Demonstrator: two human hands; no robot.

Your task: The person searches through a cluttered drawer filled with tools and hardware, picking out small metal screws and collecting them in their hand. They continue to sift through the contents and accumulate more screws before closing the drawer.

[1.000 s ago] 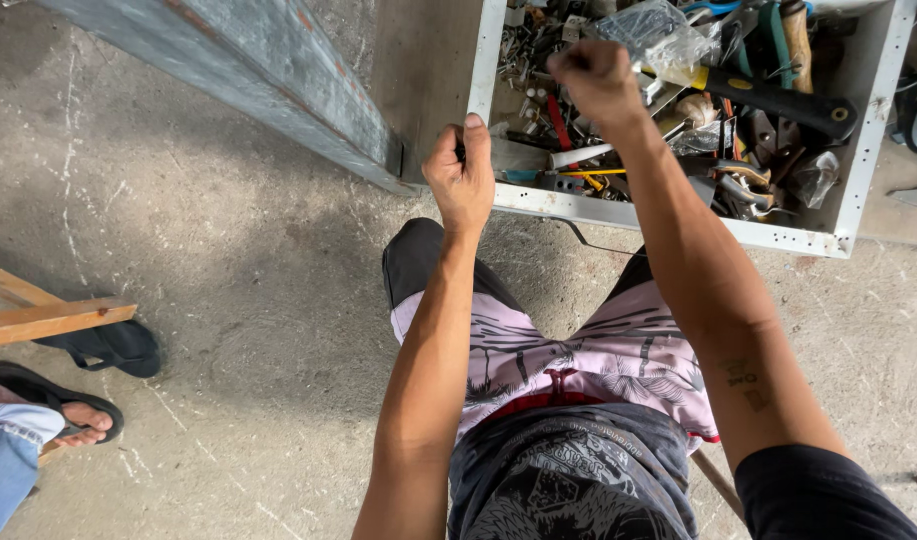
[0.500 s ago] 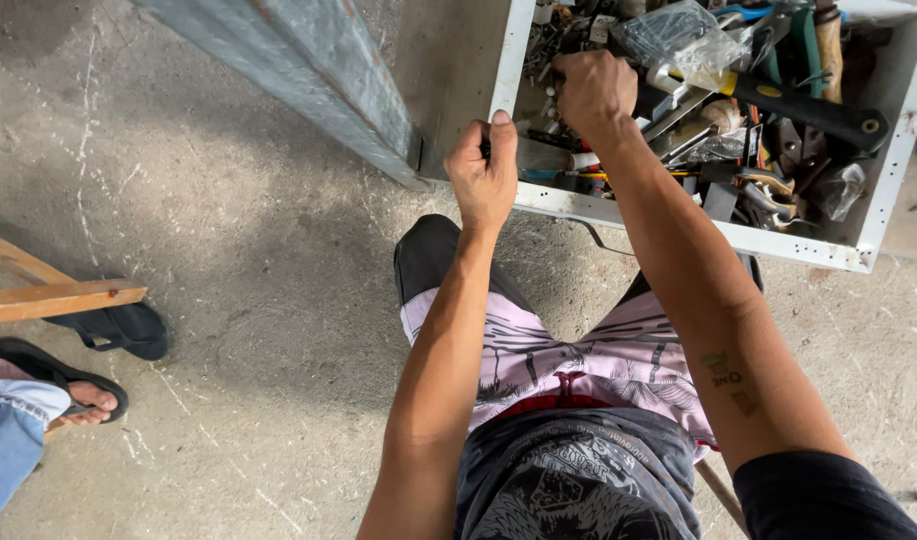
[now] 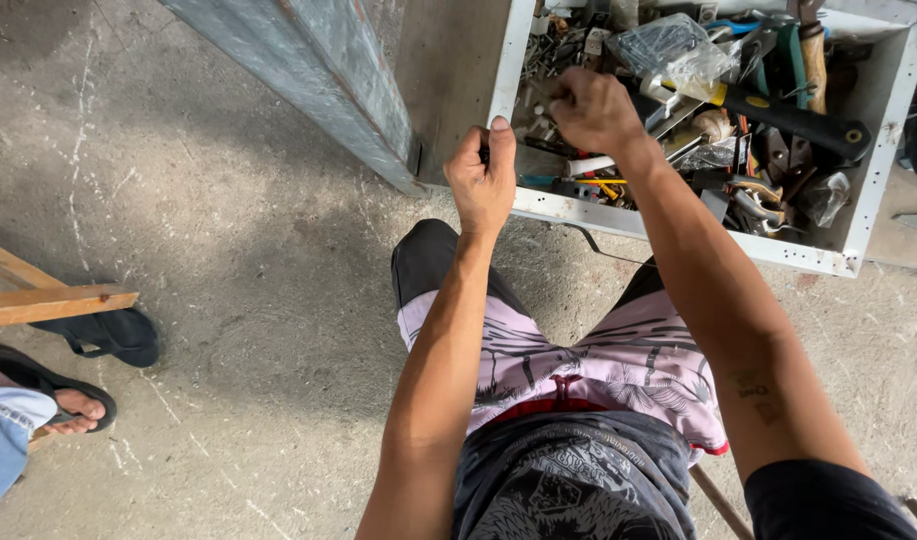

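We see the white tool tray (image 3: 883,190), cut off at twelve o'clock, closer than before, our right hand (image 3: 593,108) fisted inside on something hidden, our left hand (image 3: 483,180) pinching a small dark unclear piece at its rim.

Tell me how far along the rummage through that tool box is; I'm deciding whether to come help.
Done: the left hand is closed on something small and dark, too hidden to identify, near the rim of the white metal box of jumbled tools. In hand: the right hand is fisted down among the small hardware inside. Left: most of the box, including the black-handled tool and the clear plastic bag, lies untouched.
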